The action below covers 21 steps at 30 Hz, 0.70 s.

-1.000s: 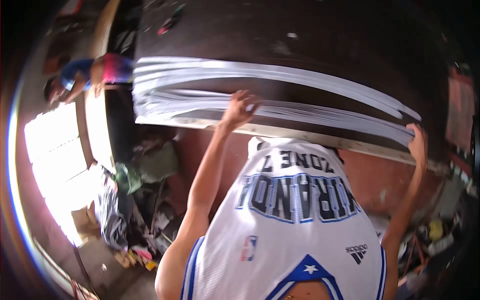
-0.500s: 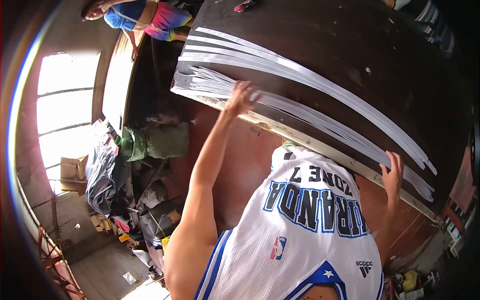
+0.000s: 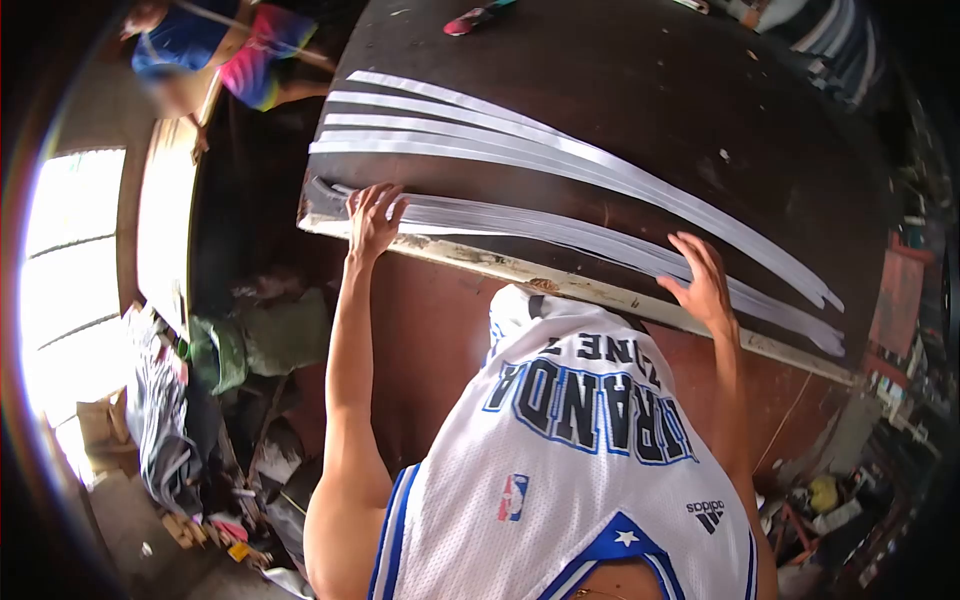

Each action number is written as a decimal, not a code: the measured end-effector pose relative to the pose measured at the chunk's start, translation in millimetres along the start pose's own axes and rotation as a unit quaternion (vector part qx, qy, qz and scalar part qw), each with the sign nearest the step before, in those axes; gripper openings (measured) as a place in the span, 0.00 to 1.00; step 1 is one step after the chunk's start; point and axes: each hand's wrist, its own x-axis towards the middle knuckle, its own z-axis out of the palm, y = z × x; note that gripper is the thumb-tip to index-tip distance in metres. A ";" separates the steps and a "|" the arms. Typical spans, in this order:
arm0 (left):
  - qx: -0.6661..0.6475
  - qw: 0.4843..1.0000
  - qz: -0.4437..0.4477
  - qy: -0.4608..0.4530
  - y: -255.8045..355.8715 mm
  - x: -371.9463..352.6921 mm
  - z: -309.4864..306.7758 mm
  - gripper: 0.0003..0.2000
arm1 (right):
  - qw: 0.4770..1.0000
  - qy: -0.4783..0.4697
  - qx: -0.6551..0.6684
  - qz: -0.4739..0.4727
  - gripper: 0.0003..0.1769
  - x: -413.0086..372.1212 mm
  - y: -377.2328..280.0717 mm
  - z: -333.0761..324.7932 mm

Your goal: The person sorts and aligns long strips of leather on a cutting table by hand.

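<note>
A bundle of thin white strips (image 3: pixel 540 226) lies lengthwise along the near edge of a dark tabletop (image 3: pixel 500 100). My left hand (image 3: pixel 374 222) has its bent fingers over the bundle's left end, and a few strip ends poke out beyond it. Toward the other end, my right hand (image 3: pixel 702 282) rests at the strips with thumb and fingers apart. Farther in on the table, several flat, wider white strips (image 3: pixel 560 150) lie spread at the left and converge toward the right.
A worn pale edge (image 3: pixel 480 262) borders the table close to my body. A person (image 3: pixel 225 60) stands at the far left corner. Scissors with a red handle (image 3: pixel 465 22) lie at the far side. Cloth and sacks (image 3: pixel 255 335) pile up on the left.
My left hand has slid left to the bundle's end, and the fanned strip ends are now mostly under it. The view has shifted; my right hand remains near the bundle's right part.
</note>
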 end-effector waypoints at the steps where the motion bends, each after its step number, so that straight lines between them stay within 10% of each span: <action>1: -0.020 1.000 0.001 0.006 5.1 6.0 2.2 0.11 | 1.000 0.026 0.003 -0.010 0.33 7.2 -1.5 -1.3; 4: -0.065 0.997 0.037 0.009 28.9 39.1 -0.5 0.07 | 0.994 0.107 0.002 0.022 0.16 33.6 8.7 -2.6; 15: -0.224 0.947 0.204 -0.106 251.1 171.8 74.6 0.19 | 0.995 0.092 -0.034 -0.011 0.16 125.9 5.1 19.0; 21: -0.202 0.922 0.240 -0.228 245.6 177.5 70.9 0.13 | 0.995 0.079 0.058 0.024 0.06 119.7 -7.5 13.8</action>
